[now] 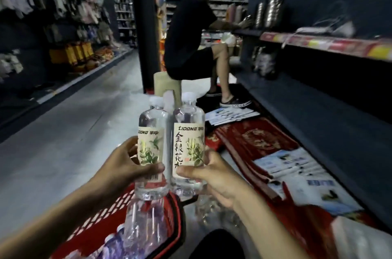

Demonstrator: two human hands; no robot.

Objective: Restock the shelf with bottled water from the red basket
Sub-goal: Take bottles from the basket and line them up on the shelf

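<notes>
I hold two clear water bottles upright and side by side above the red basket [99, 222]. My left hand [127, 165] grips the left bottle [152, 131] around its beige flowered label. My right hand [214, 176] grips the right bottle [188, 129], whose label reads LIDONG with Chinese characters. Both have white caps. The basket sits low at the bottom centre and holds several more clear bottles [140, 224]. The dark shelf [314, 110] runs along the right side, its lower board bare and dark.
A person in dark clothes [191, 31] crouches on a box ahead, reaching into the shelf. Red mats [254, 142] and white leaflets [297, 165] lie on the floor by the shelf base. A black pillar [140, 25] stands ahead. Hanging goods line the left wall; grey aisle floor lies between.
</notes>
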